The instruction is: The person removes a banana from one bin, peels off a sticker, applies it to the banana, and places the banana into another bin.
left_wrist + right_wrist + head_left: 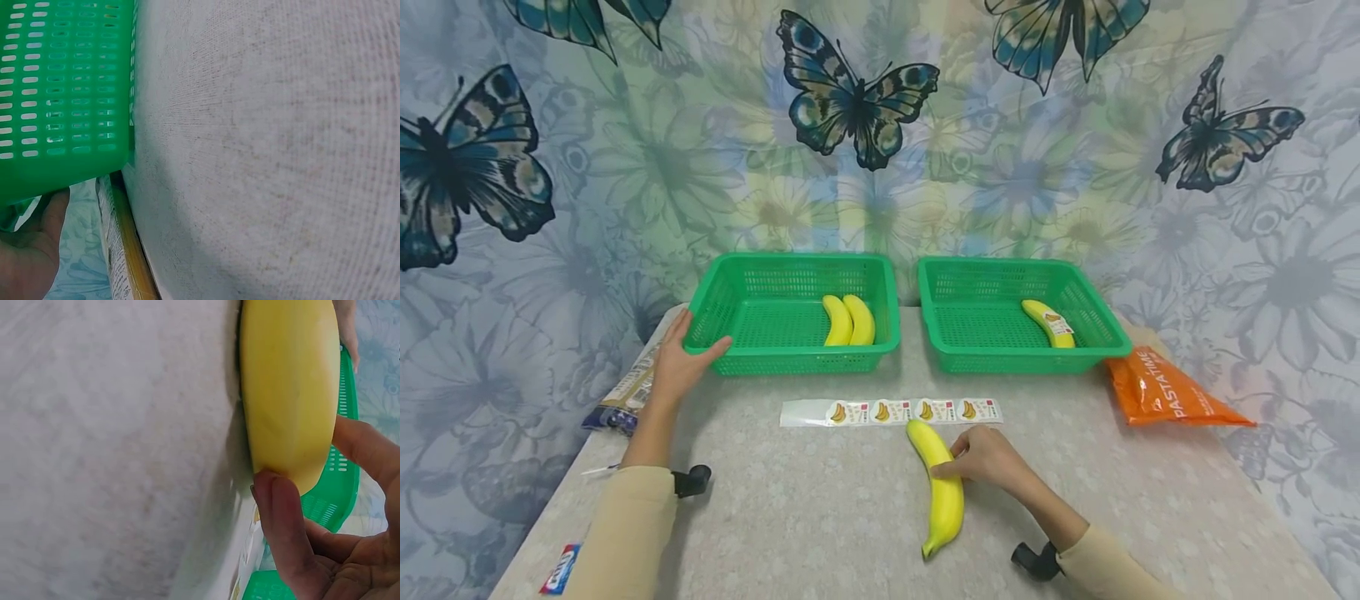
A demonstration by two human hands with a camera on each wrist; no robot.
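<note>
My right hand pinches a yellow banana from its right side, near the front middle of the table. In the right wrist view, the thumb and a finger meet the banana's end and side. My left hand rests spread at the front left corner of the left green basket, thumb over the rim. Part of that hand shows by the basket in the left wrist view. Two bananas lie inside this basket. One banana with a white label lies in the right green basket.
A strip of banana stickers lies just behind the held banana. An orange pasta bag sits at the right, partly beside the right basket. A dark package is at the left edge, and a small red-blue packet lies near front left.
</note>
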